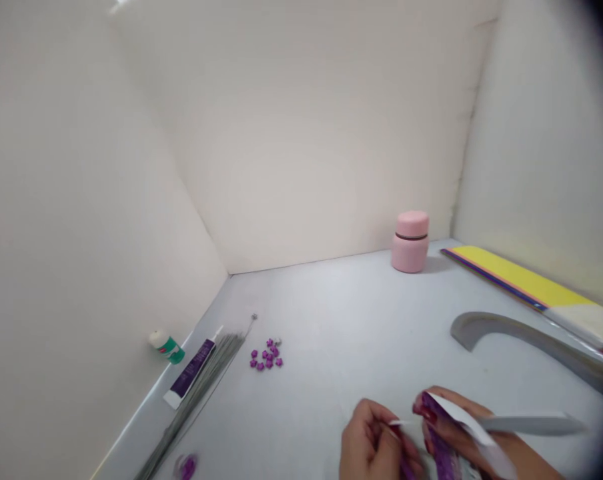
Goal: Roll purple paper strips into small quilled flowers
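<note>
My left hand (376, 441) is closed at the front edge of the view, pinching a narrow strip with a white end and purple showing below. Beside it, my right hand (459, 430) is closed on glittery purple paper strips (444, 445) with white backs. A pale grey strip (534, 424) sticks out to the right from behind that hand. Motion blur and the fingers hide where the strips begin and end. Farther left on the table lie several small purple folded paper stars (269, 360).
Left of the stars lie a bundle of thin wires (196, 407), a purple-and-white glue tube (191, 370) and a green-and-white bottle (167, 347). A purple item (186, 465) sits front left. At the back right are a pink jar (410, 243), a yellow packet (521, 277) and a curved grey strip (526, 333).
</note>
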A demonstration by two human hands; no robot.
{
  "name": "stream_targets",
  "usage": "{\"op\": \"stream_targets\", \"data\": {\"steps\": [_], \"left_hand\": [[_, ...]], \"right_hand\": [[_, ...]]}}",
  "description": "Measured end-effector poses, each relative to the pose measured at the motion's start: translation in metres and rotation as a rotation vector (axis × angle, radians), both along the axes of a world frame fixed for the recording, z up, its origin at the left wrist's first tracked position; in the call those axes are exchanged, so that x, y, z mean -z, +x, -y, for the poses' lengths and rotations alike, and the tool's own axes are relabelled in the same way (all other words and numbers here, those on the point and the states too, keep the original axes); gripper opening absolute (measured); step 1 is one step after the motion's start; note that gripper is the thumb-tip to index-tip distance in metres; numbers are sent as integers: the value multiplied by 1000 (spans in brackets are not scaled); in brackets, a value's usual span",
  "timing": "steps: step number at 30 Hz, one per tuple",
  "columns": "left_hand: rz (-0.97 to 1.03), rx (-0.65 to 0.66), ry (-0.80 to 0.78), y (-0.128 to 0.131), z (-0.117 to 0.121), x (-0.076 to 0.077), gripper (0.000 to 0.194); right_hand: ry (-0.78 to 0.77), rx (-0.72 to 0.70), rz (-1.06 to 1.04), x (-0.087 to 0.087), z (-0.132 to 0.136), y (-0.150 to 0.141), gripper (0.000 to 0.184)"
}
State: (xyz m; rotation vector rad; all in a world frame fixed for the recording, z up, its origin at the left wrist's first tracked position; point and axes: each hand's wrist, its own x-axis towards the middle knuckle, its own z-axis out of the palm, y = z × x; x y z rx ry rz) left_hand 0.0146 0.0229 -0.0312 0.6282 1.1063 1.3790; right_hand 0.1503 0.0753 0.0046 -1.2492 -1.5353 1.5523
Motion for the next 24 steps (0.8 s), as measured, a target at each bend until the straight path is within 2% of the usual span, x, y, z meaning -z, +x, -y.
{"op": "stream_targets", "data": {"steps": [2, 5, 8, 10, 12, 14, 17, 19, 21, 24], "left_hand": [[118, -52, -54, -3, -2, -4, 23], [184, -135, -101, -10, -5, -12, 23], [124, -203, -202, -17, -6, -21, 32], [95, -239, -219, -22, -6, -27, 48], [104, -293, -220, -27, -5, -32, 53], [146, -366, -172, -34, -5, -38, 46], [276, -506, -104, -50, -7, -47, 30], [318, -558, -90, -60, -8, -48, 32], [345, -507, -124, -68, -8, -44, 34], [371, -317, -181, -73, -10, -30, 33]], "right_hand": [[-123, -44, -97, -9, 3, -1, 24], [-193, -39, -179, -17, 6, 0, 27], [-259, 41, -177, -15, 6, 4, 41], [-284, 75, -205, -11, 3, 9, 42], [-274, 121, -257, -8, -3, 13, 38], [-254, 211, -327, -9, -11, 16, 35], [-193, 435, -449, -11, -27, 24, 29], [-146, 592, -502, -13, -39, 33, 25], [-107, 687, -509, -14, -50, 44, 22], [-62, 732, -478, -16, -65, 64, 18]]}}
